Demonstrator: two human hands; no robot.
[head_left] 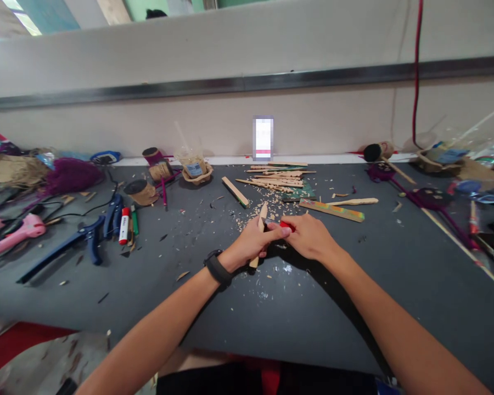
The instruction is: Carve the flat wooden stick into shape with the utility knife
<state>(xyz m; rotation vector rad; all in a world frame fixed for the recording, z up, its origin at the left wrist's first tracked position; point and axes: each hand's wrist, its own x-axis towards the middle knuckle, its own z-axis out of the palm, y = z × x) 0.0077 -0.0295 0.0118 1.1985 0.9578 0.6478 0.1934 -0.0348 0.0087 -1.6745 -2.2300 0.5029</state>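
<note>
My left hand (pixel 250 240), below a dark wristband, is wrapped round a pale wooden stick (pixel 263 210) whose pointed end sticks up past the fingers and whose lower end shows beneath the palm. My right hand (pixel 310 236) grips a red-handled knife (pixel 287 225), its blade against the stick, partly hidden by my left thumb. Small wood shavings (pixel 251 216) lie scattered beyond both hands. Behind them rests a pile of carved sticks (pixel 278 178). A flat wooden strip (pixel 235 192) is to its left, and a coloured strip (pixel 332 210) to its right.
On the left lie blue cutters (pixel 93 233), a red-and-white marker (pixel 124 226) and a pink glue gun (pixel 20 235). A phone (pixel 263 137) leans on the wall. A cup (pixel 195 166) stands left of it. Purple-wrapped sticks (pixel 436 203) lie on the right.
</note>
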